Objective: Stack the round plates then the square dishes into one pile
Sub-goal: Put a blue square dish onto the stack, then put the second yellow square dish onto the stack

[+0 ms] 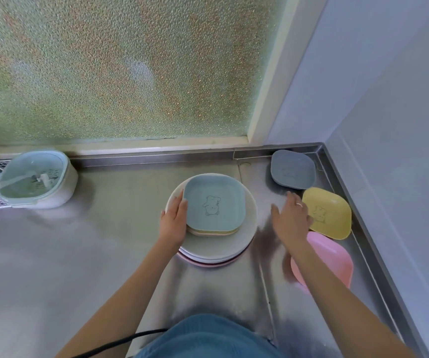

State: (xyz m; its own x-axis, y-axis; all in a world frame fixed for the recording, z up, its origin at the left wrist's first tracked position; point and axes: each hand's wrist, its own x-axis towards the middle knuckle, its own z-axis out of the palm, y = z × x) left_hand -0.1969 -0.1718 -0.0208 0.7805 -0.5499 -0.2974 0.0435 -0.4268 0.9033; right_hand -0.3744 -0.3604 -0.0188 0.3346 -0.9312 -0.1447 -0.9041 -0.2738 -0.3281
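While the big metal counter (79, 254) holds everything, the pile of round plates (216, 251) sits in the middle with square dishes on top — the light blue dish (214, 205) is highest. The pink dish (329, 259), yellow dish (329, 213) and grey dish (293, 169) wait by the right wall. The left hand (174, 220) rests flat against the blue dish's edge, fingers straight. The right hand (291, 218) hangs over the counter beside the yellow dish — fingers spread, holding nothing.

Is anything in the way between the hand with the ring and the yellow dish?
No. The right hand hovers open right beside the yellow dish, with nothing visible between them. The way back to the pile is bare steel counter.
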